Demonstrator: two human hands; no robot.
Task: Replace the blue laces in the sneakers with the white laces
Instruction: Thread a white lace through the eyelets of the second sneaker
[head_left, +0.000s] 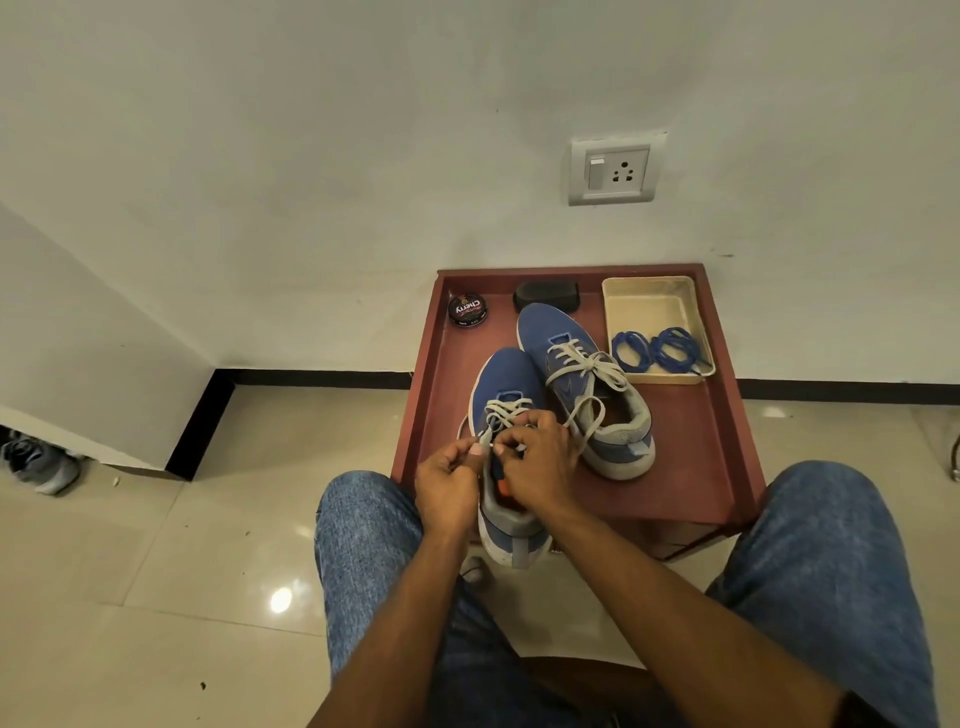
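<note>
On tabletop: both grips (449, 480) (537, 457) pinch white lace (506, 410) on near blue sneaker (501, 384).
Cream tray (647, 301) holds coiled blue laces (657, 349).

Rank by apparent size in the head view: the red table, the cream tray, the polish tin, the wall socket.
1. red table
2. cream tray
3. wall socket, set farther back on the wall, so unsure against the tray
4. polish tin
</note>
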